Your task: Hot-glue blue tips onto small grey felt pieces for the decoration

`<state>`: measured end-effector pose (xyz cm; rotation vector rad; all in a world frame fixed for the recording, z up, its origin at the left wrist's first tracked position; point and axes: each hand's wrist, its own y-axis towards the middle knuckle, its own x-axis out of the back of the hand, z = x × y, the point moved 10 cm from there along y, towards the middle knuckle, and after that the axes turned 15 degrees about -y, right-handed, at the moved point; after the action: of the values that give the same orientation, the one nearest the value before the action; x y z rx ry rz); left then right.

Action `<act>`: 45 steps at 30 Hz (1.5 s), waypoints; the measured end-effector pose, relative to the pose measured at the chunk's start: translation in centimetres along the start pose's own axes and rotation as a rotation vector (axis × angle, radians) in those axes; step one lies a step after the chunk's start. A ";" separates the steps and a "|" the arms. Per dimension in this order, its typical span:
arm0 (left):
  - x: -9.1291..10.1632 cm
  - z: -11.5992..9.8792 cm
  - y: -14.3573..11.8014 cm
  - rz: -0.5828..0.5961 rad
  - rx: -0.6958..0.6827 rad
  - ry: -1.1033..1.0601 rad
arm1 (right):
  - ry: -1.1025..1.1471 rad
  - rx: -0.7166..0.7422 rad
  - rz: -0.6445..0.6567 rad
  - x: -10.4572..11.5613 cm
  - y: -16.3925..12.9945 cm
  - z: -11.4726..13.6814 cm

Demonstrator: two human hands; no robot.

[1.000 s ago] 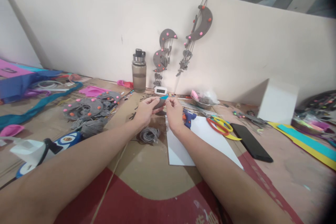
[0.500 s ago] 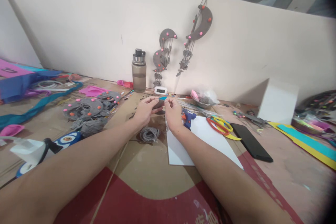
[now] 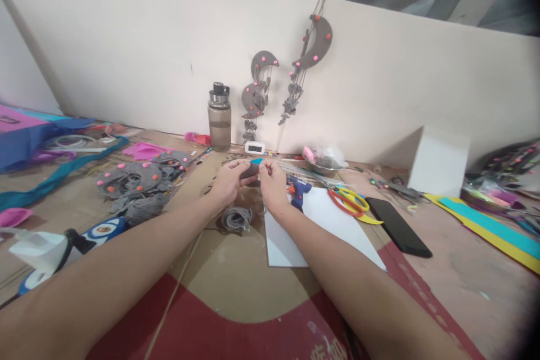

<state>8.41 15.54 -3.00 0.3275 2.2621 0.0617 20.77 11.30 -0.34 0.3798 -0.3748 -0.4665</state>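
My left hand (image 3: 228, 181) and my right hand (image 3: 272, 184) meet above the cardboard-covered table, both pinching one small piece of grey felt with a blue edge (image 3: 252, 168). A bundle of grey string (image 3: 235, 217) lies just below my hands. A white sheet of paper (image 3: 324, 224) lies under my right wrist. The blue glue gun (image 3: 298, 191) rests on that sheet, just right of my right hand.
A water bottle (image 3: 219, 117) and a small digital clock (image 3: 255, 148) stand at the wall, under hanging grey felt moons (image 3: 312, 45). Grey felt pieces (image 3: 139, 177) lie left. Red-and-yellow scissors (image 3: 349, 201), a black phone (image 3: 398, 227) and a white box (image 3: 439, 162) are right.
The view has shifted slightly, so everything sits a little lower and to the left. My hands keep the same pinch on the felt piece.
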 end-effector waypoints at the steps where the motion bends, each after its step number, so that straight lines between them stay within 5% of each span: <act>1: 0.0 0.0 0.0 0.001 -0.001 -0.003 | 0.000 0.001 -0.002 0.0 0.0 0.1; 45: 0.0 0.5 0.1 0.075 0.040 -0.012 | -0.027 0.021 -0.014 -0.3 -0.4 -0.1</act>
<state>8.81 15.59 -3.28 0.4327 2.2410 0.0537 20.46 11.15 -0.65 0.3970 -0.4036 -0.4819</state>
